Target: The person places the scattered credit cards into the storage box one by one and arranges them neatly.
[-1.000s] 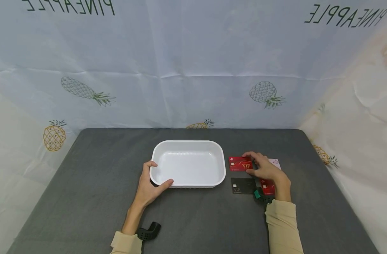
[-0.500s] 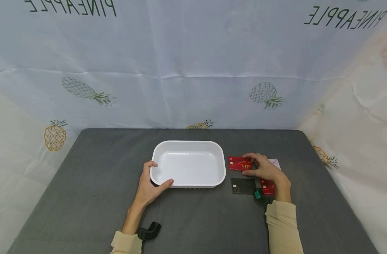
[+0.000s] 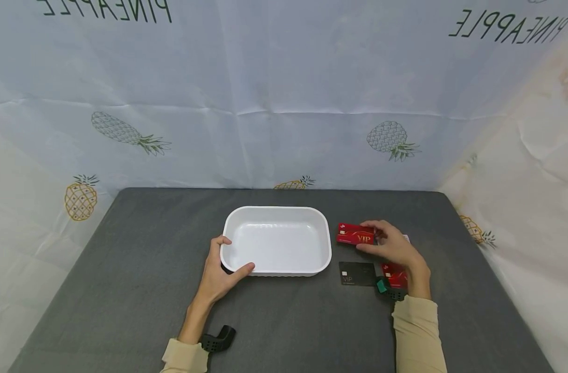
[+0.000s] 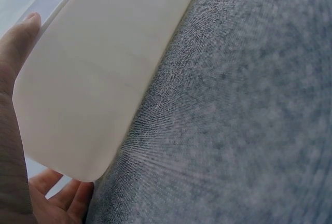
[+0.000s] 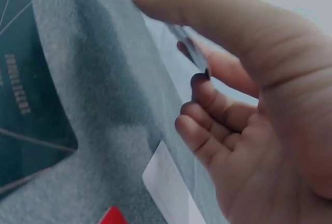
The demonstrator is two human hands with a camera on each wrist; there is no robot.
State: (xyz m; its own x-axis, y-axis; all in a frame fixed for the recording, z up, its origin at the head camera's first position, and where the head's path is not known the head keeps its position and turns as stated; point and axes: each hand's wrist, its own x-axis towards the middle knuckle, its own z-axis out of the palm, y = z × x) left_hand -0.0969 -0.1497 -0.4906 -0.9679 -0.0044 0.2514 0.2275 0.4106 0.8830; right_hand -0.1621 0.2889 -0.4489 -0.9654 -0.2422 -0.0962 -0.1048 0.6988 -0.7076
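My left hand (image 3: 220, 272) grips the left end of a white plastic tray (image 3: 277, 243), thumb along the near rim and fingers at the left side. In the left wrist view, fingertips curl in by the tray's lower end (image 4: 98, 130). Between thumb and fingers, my right hand (image 3: 396, 249) pinches a red VIP card (image 3: 351, 234), raised off the table and seen nearly edge-on in the right wrist view. Below that hand lie a black VIP card (image 3: 356, 273) and a second red card (image 3: 396, 276). A pale card (image 5: 168, 185) is mostly hidden behind the hand in the head view.
A dark grey cloth covers the table (image 3: 284, 321). Behind it hangs a pale curtain (image 3: 265, 77) with pineapple prints, which also runs down both sides. Black wrist mounts (image 3: 218, 339) sit on both forearms.
My right hand has pinched the red VIP card and lifted it off the table, shifting slightly up and right. The left hand and tray have stayed in place.
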